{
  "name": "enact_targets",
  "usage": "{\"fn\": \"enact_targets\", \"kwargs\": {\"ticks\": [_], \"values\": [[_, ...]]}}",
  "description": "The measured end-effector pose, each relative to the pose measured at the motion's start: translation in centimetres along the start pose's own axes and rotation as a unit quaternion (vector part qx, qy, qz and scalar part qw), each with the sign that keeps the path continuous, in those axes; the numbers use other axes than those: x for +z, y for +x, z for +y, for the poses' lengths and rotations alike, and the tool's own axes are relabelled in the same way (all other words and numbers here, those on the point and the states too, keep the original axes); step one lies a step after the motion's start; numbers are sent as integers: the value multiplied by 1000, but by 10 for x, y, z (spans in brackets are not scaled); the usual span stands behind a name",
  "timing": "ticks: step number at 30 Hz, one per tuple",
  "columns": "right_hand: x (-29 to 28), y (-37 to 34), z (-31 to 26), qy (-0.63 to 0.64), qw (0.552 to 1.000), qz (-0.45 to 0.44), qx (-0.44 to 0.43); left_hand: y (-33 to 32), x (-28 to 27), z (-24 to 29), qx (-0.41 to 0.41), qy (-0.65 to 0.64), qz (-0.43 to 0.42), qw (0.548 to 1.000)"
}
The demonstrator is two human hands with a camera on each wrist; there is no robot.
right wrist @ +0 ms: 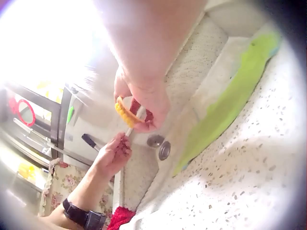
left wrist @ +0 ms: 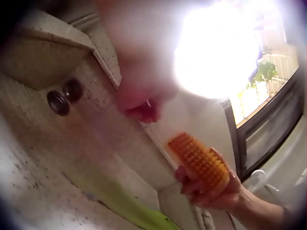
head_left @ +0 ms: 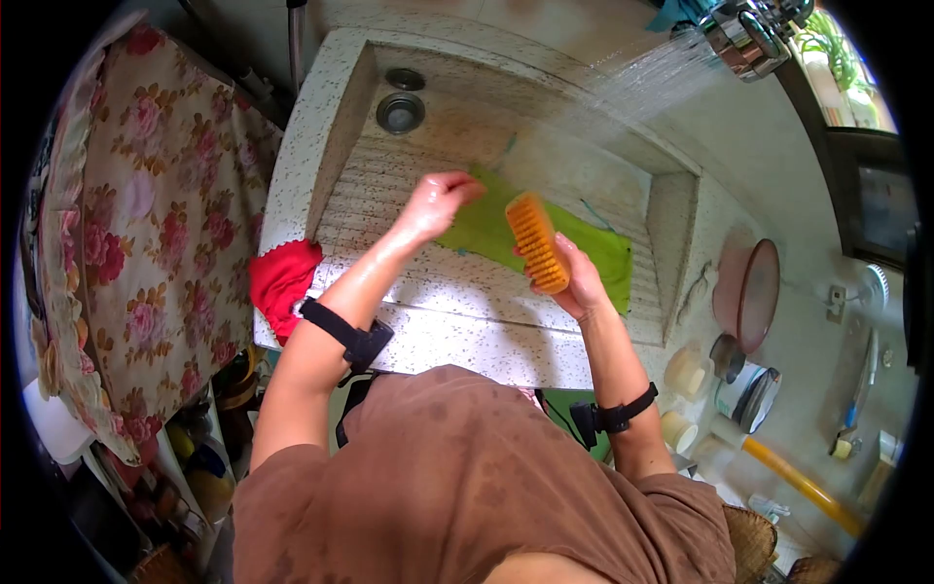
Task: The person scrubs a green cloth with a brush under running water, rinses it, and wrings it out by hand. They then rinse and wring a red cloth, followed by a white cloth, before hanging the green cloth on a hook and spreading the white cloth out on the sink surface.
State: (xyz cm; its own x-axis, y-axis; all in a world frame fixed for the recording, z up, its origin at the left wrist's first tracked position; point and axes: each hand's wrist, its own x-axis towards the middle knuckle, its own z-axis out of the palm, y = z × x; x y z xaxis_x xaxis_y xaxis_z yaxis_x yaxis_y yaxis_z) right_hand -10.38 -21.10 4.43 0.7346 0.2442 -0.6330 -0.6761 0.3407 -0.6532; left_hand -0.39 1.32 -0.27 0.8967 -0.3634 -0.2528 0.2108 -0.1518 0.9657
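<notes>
My right hand grips a scrubbing brush with orange-yellow bristles, held above the sink with its bristles facing left. A wet green cloth lies spread over the ridged washboard floor of the speckled stone sink; the brush and right hand cover part of it in the head view. My left hand hovers left of the brush, over the cloth's left end, its fingers curled in and nothing visible in them. In the left wrist view, the left fingertips stand apart from the brush.
Water sprays from a chrome tap at the upper right. The drain sits at the far left of the sink. A red cloth hangs over the left rim. A flowered curtain borders the left; a round basin stands at right.
</notes>
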Motion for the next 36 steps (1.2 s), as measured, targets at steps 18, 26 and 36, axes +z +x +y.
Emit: {"fn": "enact_targets", "kwargs": {"ticks": [18, 26, 36], "values": [[5, 1, 2, 78, 996, 33, -11, -24, 46, 1, 107, 55, -96, 988], [-6, -1, -17, 143, 988, -36, -41, -24, -7, -58, -10, 186, -73, 980], [-12, 7, -10, 192, 981, -8, -18, 27, 17, -1, -215, -221, -14, 951]]}}
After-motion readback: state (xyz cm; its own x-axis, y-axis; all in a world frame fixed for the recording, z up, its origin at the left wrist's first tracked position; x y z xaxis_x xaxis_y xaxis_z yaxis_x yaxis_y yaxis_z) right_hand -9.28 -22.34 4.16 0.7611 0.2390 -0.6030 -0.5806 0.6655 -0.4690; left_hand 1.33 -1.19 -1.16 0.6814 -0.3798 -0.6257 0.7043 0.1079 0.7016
